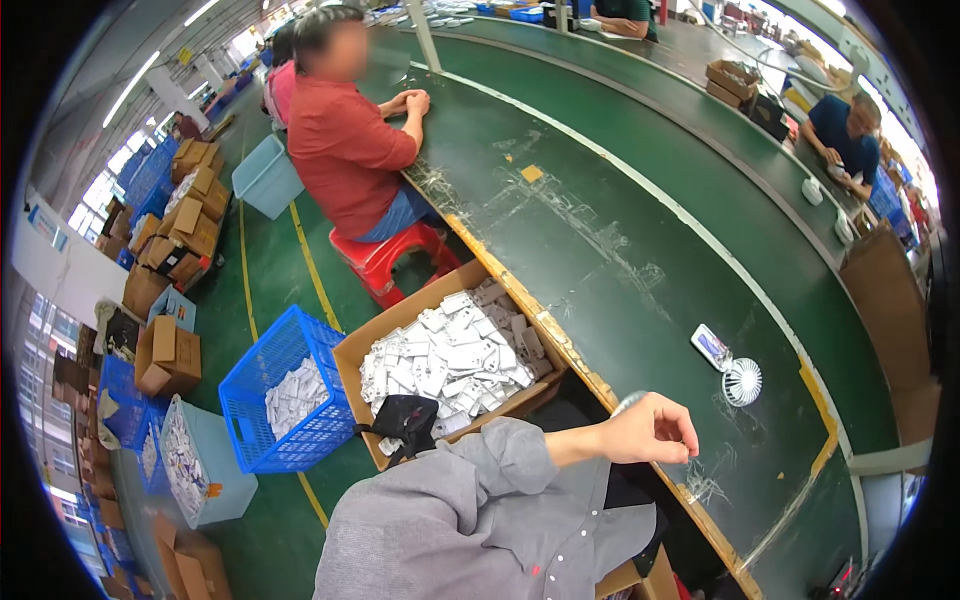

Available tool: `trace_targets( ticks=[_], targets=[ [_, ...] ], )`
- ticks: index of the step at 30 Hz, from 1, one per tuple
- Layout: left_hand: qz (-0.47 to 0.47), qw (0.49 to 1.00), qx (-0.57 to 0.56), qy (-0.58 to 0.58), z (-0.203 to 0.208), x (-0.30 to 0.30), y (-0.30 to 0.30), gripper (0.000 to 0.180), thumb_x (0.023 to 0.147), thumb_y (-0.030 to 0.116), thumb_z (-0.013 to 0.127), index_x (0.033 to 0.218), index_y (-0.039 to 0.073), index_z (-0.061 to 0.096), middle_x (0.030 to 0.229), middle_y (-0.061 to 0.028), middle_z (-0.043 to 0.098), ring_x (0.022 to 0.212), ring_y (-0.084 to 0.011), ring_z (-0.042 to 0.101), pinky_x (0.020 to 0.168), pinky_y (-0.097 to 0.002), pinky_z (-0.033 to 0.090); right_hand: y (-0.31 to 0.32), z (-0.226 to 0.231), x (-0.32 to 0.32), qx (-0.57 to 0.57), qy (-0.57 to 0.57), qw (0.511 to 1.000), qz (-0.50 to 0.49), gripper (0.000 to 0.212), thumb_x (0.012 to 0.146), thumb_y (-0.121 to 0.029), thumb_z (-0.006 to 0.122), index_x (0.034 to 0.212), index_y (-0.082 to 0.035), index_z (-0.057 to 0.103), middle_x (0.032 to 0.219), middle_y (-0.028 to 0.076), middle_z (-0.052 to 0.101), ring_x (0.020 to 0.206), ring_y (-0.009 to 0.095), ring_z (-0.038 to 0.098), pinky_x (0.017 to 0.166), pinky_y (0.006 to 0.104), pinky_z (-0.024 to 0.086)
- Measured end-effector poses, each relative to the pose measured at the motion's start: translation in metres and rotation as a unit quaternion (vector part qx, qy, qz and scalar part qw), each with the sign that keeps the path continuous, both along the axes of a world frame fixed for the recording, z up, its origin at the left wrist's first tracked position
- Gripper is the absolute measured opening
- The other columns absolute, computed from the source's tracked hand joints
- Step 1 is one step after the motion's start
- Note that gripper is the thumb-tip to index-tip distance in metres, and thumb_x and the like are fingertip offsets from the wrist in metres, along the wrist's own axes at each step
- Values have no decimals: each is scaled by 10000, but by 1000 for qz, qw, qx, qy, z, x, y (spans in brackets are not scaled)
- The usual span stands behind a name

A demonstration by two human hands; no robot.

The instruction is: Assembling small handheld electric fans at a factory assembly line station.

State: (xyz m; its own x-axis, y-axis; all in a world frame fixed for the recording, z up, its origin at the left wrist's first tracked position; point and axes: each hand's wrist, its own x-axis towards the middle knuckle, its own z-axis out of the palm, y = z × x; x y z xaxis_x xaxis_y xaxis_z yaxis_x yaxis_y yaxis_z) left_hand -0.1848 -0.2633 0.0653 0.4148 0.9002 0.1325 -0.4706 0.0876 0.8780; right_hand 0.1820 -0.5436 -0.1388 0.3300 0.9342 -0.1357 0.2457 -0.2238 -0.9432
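Over the near edge of the green worktable point(600, 300), my left hand point(655, 430) hangs with its fingers loosely curled toward the thumb. Nothing shows between them. A pale rounded thing behind the wrist is mostly hidden. Beyond the hand, apart from it, a small white handheld fan point(741, 382) lies on the tabletop, its pale handle point(711, 347) pointing up and left. My right hand does not show. Left of my forearm, an open cardboard box point(352, 352) is heaped with flat white plastic parts point(450, 350). A black bag point(407, 420) sits at its near corner.
A blue plastic crate point(245, 425) and a light-blue bin point(225, 490) with more parts stand left. A person in red point(345, 150) sits on a red stool point(375, 262) at the table. Across the conveyor point(690, 140) works another person point(840, 140).
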Motion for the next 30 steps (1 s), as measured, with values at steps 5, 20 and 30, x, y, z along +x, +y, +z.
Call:
trace_targets(
  ticks=[5, 20, 30],
  targets=[
    [-91, 993, -24, -72, -1, 29, -4, 101, 814, -42, 686, 906, -30, 647, 923, -105, 685, 841, -139, 671, 758, -266, 569, -24, -26, -5, 14, 76, 988, -134, 141, 860, -81, 668, 926, 29, 609, 804, 96, 575, 711, 213, 532, 640, 321, 456],
    [-47, 983, 174, 24, 41, 93, -10, 78, 744, 29, 654, 787, -34, 675, 733, -83, 682, 652, -113, 650, 613, -242, 528, 168, 93, -136, 328, -123, 936, -37, 378, 884, -105, 655, 1210, 53, 547, 1187, 140, 572, 1089, 250, 560, 904, 350, 465],
    [-2, 952, 298, 70, 59, 98, -2, 81, 706, -29, 627, 774, -5, 663, 782, -90, 672, 661, -190, 657, 576, -271, 522, 215, 72, -180, 257, 36, 964, -60, 605, 913, -310, 617, 1331, 77, 415, 1292, 172, 504, 1193, 239, 504, 997, 369, 395]
  ],
)
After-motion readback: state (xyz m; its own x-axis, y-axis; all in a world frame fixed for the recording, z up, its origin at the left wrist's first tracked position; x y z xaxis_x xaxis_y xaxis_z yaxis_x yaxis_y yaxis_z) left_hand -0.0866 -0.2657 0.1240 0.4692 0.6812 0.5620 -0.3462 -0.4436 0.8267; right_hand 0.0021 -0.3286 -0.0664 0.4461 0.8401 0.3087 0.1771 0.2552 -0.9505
